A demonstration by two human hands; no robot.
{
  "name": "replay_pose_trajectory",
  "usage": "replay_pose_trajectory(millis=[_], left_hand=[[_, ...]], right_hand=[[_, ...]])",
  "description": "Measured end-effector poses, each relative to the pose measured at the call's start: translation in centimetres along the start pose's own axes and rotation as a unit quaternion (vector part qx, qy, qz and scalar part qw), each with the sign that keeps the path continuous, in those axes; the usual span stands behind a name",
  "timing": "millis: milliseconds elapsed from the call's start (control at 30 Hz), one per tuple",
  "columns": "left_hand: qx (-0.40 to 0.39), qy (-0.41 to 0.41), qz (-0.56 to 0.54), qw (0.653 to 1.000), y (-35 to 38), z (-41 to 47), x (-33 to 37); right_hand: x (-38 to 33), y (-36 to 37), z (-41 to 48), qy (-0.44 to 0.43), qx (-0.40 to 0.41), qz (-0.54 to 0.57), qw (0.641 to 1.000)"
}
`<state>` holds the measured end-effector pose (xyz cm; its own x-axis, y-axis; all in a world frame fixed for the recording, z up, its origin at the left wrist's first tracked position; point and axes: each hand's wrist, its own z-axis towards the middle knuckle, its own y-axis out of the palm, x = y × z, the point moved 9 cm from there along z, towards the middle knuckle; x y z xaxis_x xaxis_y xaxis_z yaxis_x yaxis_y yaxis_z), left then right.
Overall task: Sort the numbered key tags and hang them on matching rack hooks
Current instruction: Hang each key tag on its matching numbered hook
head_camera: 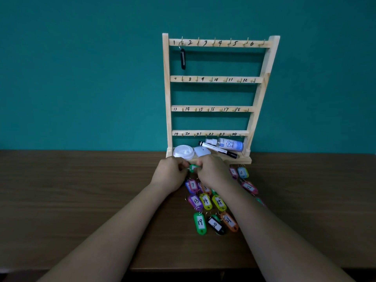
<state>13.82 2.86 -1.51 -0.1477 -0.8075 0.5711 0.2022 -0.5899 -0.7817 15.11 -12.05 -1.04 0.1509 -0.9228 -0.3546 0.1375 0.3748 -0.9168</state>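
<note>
Green tag (193, 167) pinched by left hand (169, 174), right hand (213, 169) (rack (167, 98) holds marker (217, 150)).

Rack (211, 79) showing pale bare wood, matt. Hooks (182, 40) glinting brassy metal. Tags (201, 232) shining glossy plastic, carrying paper labels (200, 221), metal rings (198, 209). Table (81, 200) showing smooth dark woodgrain.

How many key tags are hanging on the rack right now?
1. The black plastic key tag hangs on the first hook, top rail of the pale wooden rack; every other visible hook is bare.
</note>
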Motion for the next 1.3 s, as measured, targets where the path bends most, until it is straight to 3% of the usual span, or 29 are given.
replay_pose_trajectory(millis=[267,567,800,1033,1300], left_hand=[[0.006,-0.004,0.032,0.999,-0.7,0.2,-0.4],[-0.002,-0.051,-0.008,0.999,-0.9,0.1,-1.3],[-0.042,-0.107,-0.035,0.993,-1.1,0.1,-2.6],[-0.014,-0.103,-0.036,0.994,-2.0,0.0,-2.9],[0.032,-0.087,-0.124,0.988,-3.4,-0.2,-2.9]], right_hand=[[1.6,-1.0,-0.2,0.002,-0.032,0.153,0.988],[1.8,-2.6,-1.8,-0.016,-0.081,0.343,0.936],[2.0,-3.3,-2.4,-0.01,-0.067,0.365,0.929],[2.0,-2.6,-2.5,-0.041,-0.076,0.361,0.929],[1.9,-2.4,-2.5,-0.05,-0.068,0.312,0.946]])
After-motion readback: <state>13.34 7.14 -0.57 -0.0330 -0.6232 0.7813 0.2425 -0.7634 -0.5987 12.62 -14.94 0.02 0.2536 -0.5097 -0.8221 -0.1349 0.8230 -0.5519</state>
